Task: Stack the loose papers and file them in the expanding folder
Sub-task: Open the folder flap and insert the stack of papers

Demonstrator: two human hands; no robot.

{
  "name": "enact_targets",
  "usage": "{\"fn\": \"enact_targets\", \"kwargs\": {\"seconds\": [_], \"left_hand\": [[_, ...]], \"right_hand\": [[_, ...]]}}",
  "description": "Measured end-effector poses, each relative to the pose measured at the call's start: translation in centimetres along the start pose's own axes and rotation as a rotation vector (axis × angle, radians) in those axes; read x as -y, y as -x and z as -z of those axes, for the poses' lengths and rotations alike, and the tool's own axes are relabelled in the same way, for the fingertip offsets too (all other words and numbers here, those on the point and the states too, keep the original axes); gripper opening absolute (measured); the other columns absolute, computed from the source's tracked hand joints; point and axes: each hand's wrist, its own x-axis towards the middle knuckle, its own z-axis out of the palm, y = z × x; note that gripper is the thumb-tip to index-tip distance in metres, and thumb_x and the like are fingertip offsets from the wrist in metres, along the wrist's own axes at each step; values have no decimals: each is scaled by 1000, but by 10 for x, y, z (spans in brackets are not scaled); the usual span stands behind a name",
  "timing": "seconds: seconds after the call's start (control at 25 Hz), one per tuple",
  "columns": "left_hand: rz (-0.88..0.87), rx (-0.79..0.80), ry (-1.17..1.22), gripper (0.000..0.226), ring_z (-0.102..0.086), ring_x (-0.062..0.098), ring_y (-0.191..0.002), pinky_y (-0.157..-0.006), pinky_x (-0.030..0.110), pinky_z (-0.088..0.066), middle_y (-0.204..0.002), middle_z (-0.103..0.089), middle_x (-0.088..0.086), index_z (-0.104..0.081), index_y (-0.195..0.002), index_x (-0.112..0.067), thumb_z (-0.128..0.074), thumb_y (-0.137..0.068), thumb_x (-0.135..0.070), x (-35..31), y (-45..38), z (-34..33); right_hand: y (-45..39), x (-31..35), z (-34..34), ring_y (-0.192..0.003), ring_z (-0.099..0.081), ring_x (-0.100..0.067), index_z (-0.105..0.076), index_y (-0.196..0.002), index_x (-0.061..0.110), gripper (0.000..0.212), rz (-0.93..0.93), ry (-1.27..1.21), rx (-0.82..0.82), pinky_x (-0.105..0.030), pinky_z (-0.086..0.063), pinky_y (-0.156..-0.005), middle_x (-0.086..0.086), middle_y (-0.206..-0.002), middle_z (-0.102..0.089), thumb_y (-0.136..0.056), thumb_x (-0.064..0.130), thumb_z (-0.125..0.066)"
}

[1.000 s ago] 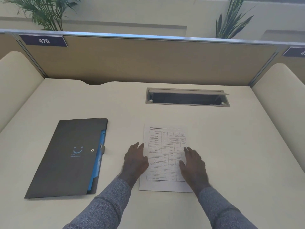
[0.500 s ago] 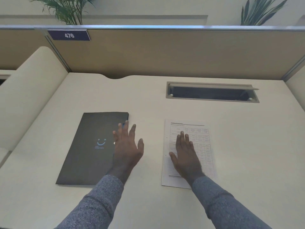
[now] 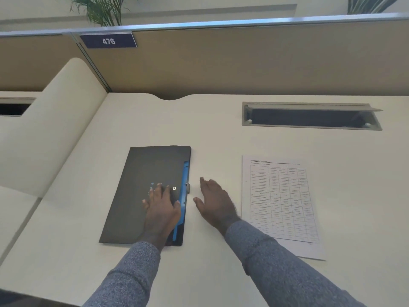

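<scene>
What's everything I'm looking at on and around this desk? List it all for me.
Expanding folder: one, dark grey with blue edge, closed, desk left of centre.
Papers: one white stack, printed table on top, right of folder.
Desk: one, cream.
Cable hatch: one, grey, open, far right of desk.
Number plate: one, navy, reads 476, on partition.
Plants: two, green, behind partition.
Left hand: flat on folder.
Right hand: open, between folder and papers.

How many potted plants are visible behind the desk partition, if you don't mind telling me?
2. One plant rises behind the partition at top left, above the 476 sign; the other plant shows at the top right corner. Their pots are hidden.
</scene>
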Motion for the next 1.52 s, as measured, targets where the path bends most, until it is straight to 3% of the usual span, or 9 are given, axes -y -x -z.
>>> {"fn": "enact_targets", "kwargs": {"seconds": [0.32,0.52,0.6,0.72,0.92,1.0,1.2,1.36,1.52], "left_hand": [[-37,49,-9,67,-9,26,-149,-117,59,-11,-160,-18,7,-31,-148,-21,-57,-89,-36,9,1,-5],[-77,12,24,65,-10,23,-149,-119,56,-13,-161,-17,4,-29,-148,-21,-48,-86,-11,-1,3,2],[-76,-26,59,68,-12,21,-149,-119,52,-15,-161,-17,1,-33,-146,-22,-47,-82,-5,-7,5,9],[-74,-110,173,62,-24,20,-144,-113,47,-32,-158,-26,0,-47,-131,-21,-50,-74,3,-21,8,28],[-93,-228,184,46,-63,27,-94,-67,36,-53,-154,-34,-9,-53,-110,-28,-46,-77,3,-46,14,75],[-120,-260,155,54,-65,26,-85,-65,37,-55,-154,-36,-11,-56,-118,-31,-43,-79,3,-53,16,92],[-84,-274,183,57,-65,27,-105,-85,33,-52,-137,-60,-2,-62,-128,-34,-42,-84,-3,-66,17,127],[-15,-224,192,55,-64,29,-77,-72,31,-50,-115,-72,10,-62,-128,-30,-44,-84,-4,-72,15,146],[-34,-151,352,52,-48,17,-45,-52,26,-41,-82,-73,6,-63,-128,-30,-43,-85,-6,-70,15,147]], "right_hand": [[-33,43,-20,-96,-62,-23,-66,-104,19,38,-340,-347,8,-38,-54,-81,-3,-103,-63,-86,49,-52],[-39,40,-6,-62,-56,-21,-48,-57,17,36,-476,-522,-15,-29,-40,-56,-1,-65,-59,-91,28,-42],[-36,37,1,-56,-52,-20,-48,-56,13,34,-470,-634,-31,-30,-38,-54,-2,-61,-57,-87,24,-46],[-29,38,15,-72,-70,-23,-71,-73,9,26,-481,-840,-67,-31,-48,-59,-6,-77,-74,-81,25,-52],[-13,37,62,-68,-69,-9,-78,-82,17,23,-405,-985,-153,-23,-47,-61,1,-81,-77,-84,20,-55],[-5,32,84,-65,-67,-7,-78,-79,18,23,-379,-971,-177,-20,-46,-59,0,-79,-78,-84,18,-55],[12,21,134,-55,-61,-3,-76,-70,17,25,-340,-852,-236,-19,-43,-52,3,-71,-77,-84,19,-56],[23,18,169,-39,-49,2,-74,-65,15,28,-301,-785,-336,-12,-36,-40,14,-46,-63,-86,17,-56],[27,11,185,-47,-48,-7,-77,-66,12,28,-274,-705,-403,-27,-40,-48,14,-50,-65,-85,20,-57]]}}
